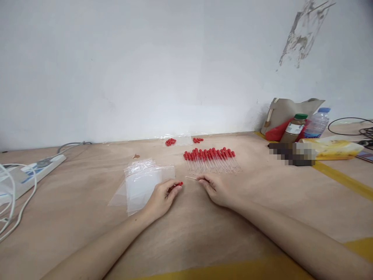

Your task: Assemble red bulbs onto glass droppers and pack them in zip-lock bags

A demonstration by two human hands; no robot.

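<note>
My left hand (164, 197) is closed around a red rubber dropper bulb (181, 183), whose end pokes out toward the right. Between its fingertips my right hand (215, 189) pinches a thin clear glass dropper tube (190, 178), held nearly level with its free end pointing at the bulb. A gap separates the two pieces. Just beyond my right hand lies a row of droppers (210, 158), red bulbs at the far side and clear tubes toward me. Loose red bulbs sit in two small groups, the left group (170, 142) and the right group (198, 140), near the wall.
Clear zip bags (142, 190) lie overlapped beside my left hand. A white power strip (35, 175) with cables is at the far left. On the right stand a grey bag (294, 111), a green-capped bottle (293, 130), a clear bottle (317, 124) and a yellow tissue pack (335, 149).
</note>
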